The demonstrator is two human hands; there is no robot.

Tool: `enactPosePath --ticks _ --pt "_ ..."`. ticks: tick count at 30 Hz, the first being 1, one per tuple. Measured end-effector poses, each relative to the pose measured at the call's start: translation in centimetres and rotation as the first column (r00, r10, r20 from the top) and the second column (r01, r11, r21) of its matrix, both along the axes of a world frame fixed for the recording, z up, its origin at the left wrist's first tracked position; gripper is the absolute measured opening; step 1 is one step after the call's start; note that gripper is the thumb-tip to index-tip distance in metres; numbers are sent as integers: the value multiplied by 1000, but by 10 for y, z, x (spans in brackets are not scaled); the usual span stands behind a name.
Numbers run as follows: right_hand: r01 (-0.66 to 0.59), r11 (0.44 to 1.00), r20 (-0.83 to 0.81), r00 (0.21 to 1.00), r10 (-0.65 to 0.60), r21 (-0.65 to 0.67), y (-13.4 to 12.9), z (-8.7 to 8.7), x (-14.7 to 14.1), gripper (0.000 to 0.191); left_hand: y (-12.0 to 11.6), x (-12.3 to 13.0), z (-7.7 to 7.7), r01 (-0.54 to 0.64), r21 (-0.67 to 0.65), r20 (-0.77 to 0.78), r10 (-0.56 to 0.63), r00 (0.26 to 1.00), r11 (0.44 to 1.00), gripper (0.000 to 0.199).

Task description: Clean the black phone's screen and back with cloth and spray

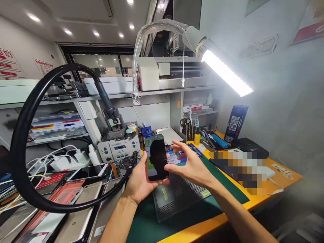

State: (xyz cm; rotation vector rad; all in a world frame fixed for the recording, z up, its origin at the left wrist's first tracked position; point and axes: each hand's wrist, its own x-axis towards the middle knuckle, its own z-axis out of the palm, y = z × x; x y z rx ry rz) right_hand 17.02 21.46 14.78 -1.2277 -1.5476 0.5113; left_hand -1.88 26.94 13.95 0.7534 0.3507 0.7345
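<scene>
A smartphone [157, 158] with a dark, reflective screen stands tilted up in my left hand [138, 179], whose fingers and thumb wrap its lower edge and left side. Close by its right edge is my right hand [188, 165], thumb and fingers spread apart in a wide C shape. The right thumb tip is very near the phone; whether it touches I cannot tell. Below both hands a dark perforated pad [174, 199] with green print lies on a green mat [141, 222].
A hot-air station [120, 148] with a thick black hose [19, 135] arches at left, over several phones and tablets [84, 207]. A lit lamp [225, 71] hangs overhead. Tools, a yellow bottle [197, 136] and a dark canister [236, 123] stand at right.
</scene>
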Motion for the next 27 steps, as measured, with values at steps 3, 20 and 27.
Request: enactPosePath --ticks 3,20,27 --pt "-201 980 27 979 201 -2 10 10 16 101 -1 2 0 57 9 25 -57 998 998 51" --pt "-174 984 69 982 175 -23 29 25 21 59 -10 13 -8 182 -23 40 -181 983 983 48" --pt "-285 953 60 955 292 -107 39 39 28 42 -11 13 -6 160 -30 -20 -161 987 987 49"
